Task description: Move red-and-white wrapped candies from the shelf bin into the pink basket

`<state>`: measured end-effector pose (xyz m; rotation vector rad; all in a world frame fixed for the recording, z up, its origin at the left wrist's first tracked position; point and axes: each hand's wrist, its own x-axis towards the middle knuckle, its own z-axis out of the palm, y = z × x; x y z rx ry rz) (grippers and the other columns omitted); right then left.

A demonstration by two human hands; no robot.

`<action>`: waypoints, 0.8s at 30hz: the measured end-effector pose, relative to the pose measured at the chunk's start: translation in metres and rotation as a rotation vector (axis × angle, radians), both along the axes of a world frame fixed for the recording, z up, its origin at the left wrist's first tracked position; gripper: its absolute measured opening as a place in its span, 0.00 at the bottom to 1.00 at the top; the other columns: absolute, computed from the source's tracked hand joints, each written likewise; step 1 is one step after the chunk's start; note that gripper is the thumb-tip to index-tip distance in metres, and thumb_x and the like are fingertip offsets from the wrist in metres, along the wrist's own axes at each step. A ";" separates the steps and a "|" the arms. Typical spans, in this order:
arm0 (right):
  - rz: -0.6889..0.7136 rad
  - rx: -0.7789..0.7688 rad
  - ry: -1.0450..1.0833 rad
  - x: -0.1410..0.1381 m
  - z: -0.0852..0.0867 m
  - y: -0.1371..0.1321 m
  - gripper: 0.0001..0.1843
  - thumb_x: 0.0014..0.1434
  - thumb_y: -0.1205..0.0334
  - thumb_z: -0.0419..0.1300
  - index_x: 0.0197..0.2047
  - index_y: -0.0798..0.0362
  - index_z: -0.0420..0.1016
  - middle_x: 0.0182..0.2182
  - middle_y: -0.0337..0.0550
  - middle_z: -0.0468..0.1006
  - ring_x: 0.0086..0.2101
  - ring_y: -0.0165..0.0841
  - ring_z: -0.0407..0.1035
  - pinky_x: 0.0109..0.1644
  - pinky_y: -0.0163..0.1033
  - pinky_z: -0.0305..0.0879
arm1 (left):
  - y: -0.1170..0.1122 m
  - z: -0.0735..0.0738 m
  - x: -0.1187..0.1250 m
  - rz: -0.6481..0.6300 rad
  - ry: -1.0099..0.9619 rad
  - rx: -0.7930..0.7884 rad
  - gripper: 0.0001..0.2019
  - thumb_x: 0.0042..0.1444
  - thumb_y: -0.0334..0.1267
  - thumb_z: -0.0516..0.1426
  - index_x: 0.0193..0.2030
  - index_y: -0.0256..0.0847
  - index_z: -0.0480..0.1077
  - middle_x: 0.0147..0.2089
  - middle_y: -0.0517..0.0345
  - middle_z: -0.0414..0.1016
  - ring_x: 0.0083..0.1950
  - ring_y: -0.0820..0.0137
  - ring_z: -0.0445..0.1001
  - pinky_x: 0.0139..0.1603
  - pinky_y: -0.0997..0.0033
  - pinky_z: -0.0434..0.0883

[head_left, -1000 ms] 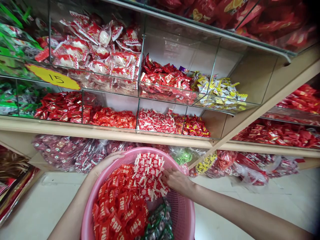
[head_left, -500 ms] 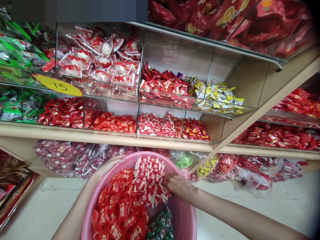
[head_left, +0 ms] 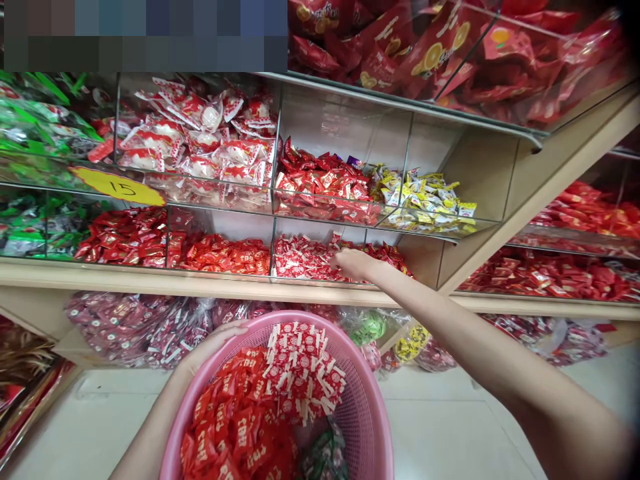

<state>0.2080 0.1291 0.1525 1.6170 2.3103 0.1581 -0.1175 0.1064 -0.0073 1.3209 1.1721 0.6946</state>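
Observation:
My left hand (head_left: 213, 343) grips the rim of a pink plastic basket (head_left: 373, 373) on its left side. Inside the basket, red-wrapped candies (head_left: 235, 407) with gold lettering fill the left part. Red-and-white wrapped candies (head_left: 303, 363) lie in a heap at the far side, and dark green wrapped candies (head_left: 325, 453) sit low at the near right. My right hand (head_left: 356, 265) is over the lower shelf, at a bin of red-and-white candies (head_left: 303, 257). Its fingers are curled together; whatever they may hold is hidden.
Clear dividers split the shelves (head_left: 210, 283) into candy bins. A yellow price tag (head_left: 120, 187) reading 15 hangs on the left. Large red packs (head_left: 425, 53) fill the top shelf. Bagged candies (head_left: 135, 327) lie beneath on the tiled floor (head_left: 430, 427). A slanting wooden post (head_left: 540, 177) stands right.
My right hand has left the basket's candy heap and moved up and forward to the lower shelf bin. My left hand stays on the basket rim. The view has tilted slightly upward.

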 end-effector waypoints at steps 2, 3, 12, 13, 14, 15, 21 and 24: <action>-0.027 -0.057 -0.015 0.000 -0.006 0.008 0.09 0.48 0.74 0.58 0.31 0.54 0.76 0.31 0.47 0.77 0.35 0.34 0.71 0.33 0.32 0.60 | 0.003 -0.006 -0.003 -0.017 0.005 0.006 0.17 0.37 0.44 0.61 0.37 0.44 0.76 0.53 0.56 0.73 0.59 0.61 0.64 0.61 0.65 0.54; -0.030 -0.072 -0.018 0.000 -0.008 0.010 0.08 0.47 0.73 0.59 0.30 0.54 0.77 0.29 0.46 0.77 0.33 0.33 0.71 0.31 0.32 0.60 | 0.004 -0.007 -0.003 -0.022 0.010 0.005 0.18 0.37 0.44 0.61 0.38 0.44 0.76 0.53 0.56 0.73 0.59 0.60 0.63 0.61 0.65 0.54; -0.009 -0.112 -0.007 0.001 -0.014 0.021 0.05 0.45 0.71 0.61 0.28 0.56 0.76 0.26 0.45 0.76 0.29 0.32 0.69 0.27 0.31 0.57 | 0.002 0.001 0.004 0.028 0.043 -0.057 0.18 0.38 0.46 0.60 0.37 0.43 0.76 0.55 0.56 0.71 0.61 0.60 0.60 0.62 0.66 0.52; -0.012 -0.109 -0.006 0.000 -0.014 0.020 0.05 0.46 0.71 0.61 0.29 0.56 0.76 0.28 0.46 0.76 0.30 0.32 0.69 0.28 0.32 0.57 | 0.003 -0.001 0.004 0.033 0.044 -0.068 0.18 0.38 0.45 0.60 0.38 0.43 0.76 0.55 0.56 0.70 0.62 0.60 0.59 0.62 0.65 0.52; -0.016 -0.106 -0.005 0.000 -0.015 0.019 0.06 0.46 0.71 0.60 0.29 0.56 0.76 0.29 0.47 0.77 0.31 0.33 0.69 0.28 0.32 0.57 | 0.004 -0.003 0.003 0.035 0.045 -0.077 0.18 0.38 0.45 0.61 0.38 0.43 0.76 0.56 0.56 0.70 0.62 0.59 0.58 0.62 0.65 0.53; -0.023 -0.102 -0.002 0.000 -0.014 0.017 0.06 0.47 0.71 0.60 0.30 0.56 0.76 0.30 0.47 0.77 0.32 0.34 0.70 0.29 0.32 0.57 | 0.005 -0.006 0.002 0.034 0.045 -0.080 0.18 0.38 0.45 0.61 0.38 0.43 0.76 0.56 0.56 0.70 0.63 0.59 0.58 0.62 0.65 0.53; 0.030 0.013 0.070 0.007 0.000 0.001 0.06 0.52 0.70 0.57 0.33 0.56 0.75 0.33 0.49 0.76 0.35 0.35 0.69 0.34 0.34 0.57 | 0.011 -0.020 -0.003 -0.005 0.026 -0.032 0.20 0.39 0.45 0.61 0.43 0.44 0.75 0.58 0.55 0.68 0.61 0.61 0.61 0.62 0.66 0.53; 0.133 0.107 0.162 0.014 0.010 -0.014 0.05 0.55 0.68 0.56 0.34 0.56 0.73 0.34 0.49 0.75 0.37 0.35 0.68 0.36 0.35 0.57 | 0.011 -0.020 -0.004 -0.017 0.017 -0.046 0.20 0.40 0.45 0.61 0.42 0.42 0.75 0.56 0.54 0.70 0.60 0.61 0.62 0.62 0.65 0.52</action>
